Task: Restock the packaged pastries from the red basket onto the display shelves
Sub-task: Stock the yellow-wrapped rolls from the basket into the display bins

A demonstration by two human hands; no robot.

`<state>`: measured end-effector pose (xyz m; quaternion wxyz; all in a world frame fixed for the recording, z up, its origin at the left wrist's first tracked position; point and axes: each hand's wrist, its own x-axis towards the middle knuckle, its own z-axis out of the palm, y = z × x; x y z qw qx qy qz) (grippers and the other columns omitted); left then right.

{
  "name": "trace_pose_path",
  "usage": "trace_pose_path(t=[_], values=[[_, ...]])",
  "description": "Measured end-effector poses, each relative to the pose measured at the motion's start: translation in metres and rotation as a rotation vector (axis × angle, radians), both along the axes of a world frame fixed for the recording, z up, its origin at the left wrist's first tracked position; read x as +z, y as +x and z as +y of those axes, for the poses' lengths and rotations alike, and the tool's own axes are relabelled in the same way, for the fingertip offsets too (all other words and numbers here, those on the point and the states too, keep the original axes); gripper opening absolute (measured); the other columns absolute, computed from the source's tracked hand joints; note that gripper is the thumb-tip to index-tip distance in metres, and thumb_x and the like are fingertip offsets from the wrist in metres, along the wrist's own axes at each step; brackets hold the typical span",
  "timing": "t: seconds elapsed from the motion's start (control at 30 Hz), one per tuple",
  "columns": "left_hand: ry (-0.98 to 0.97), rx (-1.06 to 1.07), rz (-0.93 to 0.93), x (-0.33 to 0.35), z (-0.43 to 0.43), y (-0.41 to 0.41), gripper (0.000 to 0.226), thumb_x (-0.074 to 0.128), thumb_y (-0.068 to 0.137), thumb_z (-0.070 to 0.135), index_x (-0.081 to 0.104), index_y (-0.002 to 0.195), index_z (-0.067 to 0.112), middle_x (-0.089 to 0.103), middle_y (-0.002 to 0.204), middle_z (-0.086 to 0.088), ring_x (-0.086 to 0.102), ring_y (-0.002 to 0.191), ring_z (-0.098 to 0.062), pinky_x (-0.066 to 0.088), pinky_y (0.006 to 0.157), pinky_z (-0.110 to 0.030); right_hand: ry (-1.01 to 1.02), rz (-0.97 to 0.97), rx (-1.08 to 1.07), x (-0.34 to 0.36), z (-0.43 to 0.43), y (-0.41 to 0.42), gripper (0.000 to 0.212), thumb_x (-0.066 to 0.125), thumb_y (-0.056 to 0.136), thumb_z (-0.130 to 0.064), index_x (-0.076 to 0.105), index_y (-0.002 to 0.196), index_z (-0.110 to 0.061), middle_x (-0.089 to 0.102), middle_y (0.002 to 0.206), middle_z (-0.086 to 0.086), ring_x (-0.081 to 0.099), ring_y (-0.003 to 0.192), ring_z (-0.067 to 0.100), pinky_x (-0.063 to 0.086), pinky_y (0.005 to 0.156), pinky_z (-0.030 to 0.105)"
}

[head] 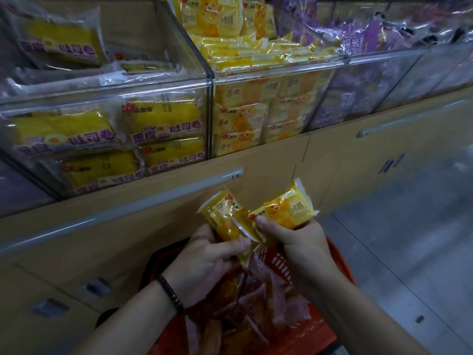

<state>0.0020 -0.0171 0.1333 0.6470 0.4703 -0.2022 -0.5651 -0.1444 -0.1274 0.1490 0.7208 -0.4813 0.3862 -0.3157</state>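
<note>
1. Left hand (204, 262) – fingers closed round a small yellow plastic-wrapped pastry packet (222, 213), held tilted above the basket; a dark beaded bracelet (171, 294) sits on the wrist.
2. Right hand (299, 239) – thumb and fingers pinched on a second yellow plastic-wrapped pastry packet with an orange cartoon print (286, 211); its inner end touches the left-hand packet.
3. Red slotted plastic basket (281, 267) – directly below both hands, against the tan cabinet front; holds more clear-wrapped packets (245, 313), their kind too dim to tell.
4. Clear acrylic display bin, centre compartment (268, 70) – stacked with matching small yellow packets, heaped to its front edge.
5. Clear acrylic display bin, left compartment (107, 90) – larger yellow roll packets with purple lettering, stacked flat behind its front wall.
6. Right compartment (384, 80) – purple-wrapped packets.
7. Tan wooden cabinet (281, 160) beneath the bins – long grey bar handle (122, 208) along its upper edge.
</note>
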Motion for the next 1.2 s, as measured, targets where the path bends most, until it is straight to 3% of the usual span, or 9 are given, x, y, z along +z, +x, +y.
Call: trace_pose_path(t=[0.13,0.27,0.4,0.5,0.6,0.7,1.03,1.13,1.2], values=[[0.007,0.149,-0.048,-0.002,-0.004,-0.007,0.041,0.076,0.086,0.004,0.065,0.126,0.0,0.073,0.123,-0.022,0.072,0.115,-0.037,0.058,0.094,-0.047,-0.069,-0.009,0.011,-0.003,0.011,0.007,0.044,0.094,0.066,-0.022,0.078,0.101,0.0,0.081,0.098,0.015,0.079,0.095,0.032,0.063,0.092,0.052],[0.035,0.291,-0.111,-0.001,-0.006,-0.001,0.038,0.075,0.084,0.002,0.066,0.12,-0.001,0.078,0.108,-0.018,0.078,0.088,-0.027,0.059,0.06,-0.029,0.059,-0.157,0.027,0.0,-0.002,0.005,0.059,0.091,0.072,-0.035,0.069,0.117,-0.002,0.077,0.109,0.023,0.076,0.102,0.041,0.061,0.092,0.055],[0.062,0.315,-0.193,-0.004,-0.007,0.007,0.051,0.085,0.069,0.013,0.068,0.117,0.006,0.079,0.11,-0.015,0.078,0.09,-0.026,0.056,0.058,-0.027,-0.394,0.117,0.16,0.013,-0.027,-0.016,0.057,0.088,0.074,-0.032,0.065,0.125,-0.025,0.078,0.108,-0.001,0.077,0.096,0.021,0.066,0.079,0.037],[0.074,0.317,-0.191,-0.004,-0.006,0.01,0.052,0.087,0.065,0.015,0.07,0.114,0.009,0.08,0.107,-0.013,0.078,0.097,-0.031,0.06,0.074,-0.037,-0.549,0.286,0.388,0.014,-0.038,-0.026,0.066,0.09,0.077,-0.028,0.062,0.136,-0.035,0.072,0.112,-0.005,0.076,0.096,0.016,0.065,0.075,0.033],[0.097,0.316,-0.247,0.002,0.0,0.012,0.049,0.088,0.068,0.019,0.072,0.114,0.012,0.081,0.106,-0.006,0.078,0.098,-0.027,0.06,0.084,-0.044,-0.597,0.348,0.525,0.013,-0.038,-0.027,0.033,0.092,0.078,-0.026,0.075,0.107,-0.025,0.074,0.105,0.002,0.075,0.089,0.02,0.064,0.071,0.036],[0.118,0.296,-0.344,0.007,0.009,0.01,0.041,0.087,0.075,0.021,0.073,0.112,0.01,0.081,0.105,-0.006,0.078,0.098,-0.027,0.062,0.085,-0.049,-0.733,0.477,0.591,0.01,-0.028,-0.025,0.026,0.093,0.076,-0.038,0.073,0.091,-0.03,0.075,0.095,-0.005,0.073,0.085,0.012,0.063,0.075,0.042],[0.037,0.277,-0.189,0.051,0.042,0.004,0.05,0.073,0.085,0.022,0.062,0.126,-0.004,0.075,0.119,-0.022,0.073,0.108,-0.04,0.051,0.1,-0.068,-0.571,0.257,0.568,0.045,0.013,-0.033,0.022,0.074,0.098,-0.032,0.074,0.116,-0.02,0.079,0.107,0.005,0.077,0.096,0.021,0.062,0.089,0.048],[-0.042,0.238,-0.271,0.083,0.046,0.002,0.046,0.072,0.087,0.018,0.063,0.127,-0.003,0.074,0.12,-0.021,0.072,0.11,-0.041,0.05,0.1,-0.07,-0.554,0.246,0.586,0.073,0.008,-0.036,0.04,0.078,0.095,-0.034,0.069,0.132,-0.023,0.079,0.113,0.006,0.077,0.102,0.021,0.062,0.095,0.046],[-0.086,0.252,-0.386,0.11,0.044,0.002,0.046,0.076,0.084,0.021,0.066,0.125,0.002,0.076,0.118,-0.017,0.071,0.111,-0.042,0.055,0.095,-0.064,-0.516,0.187,0.599,0.094,0.004,-0.04,0.036,0.077,0.096,-0.029,0.071,0.13,-0.021,0.078,0.115,0.008,0.075,0.107,0.026,0.059,0.1,0.047]])
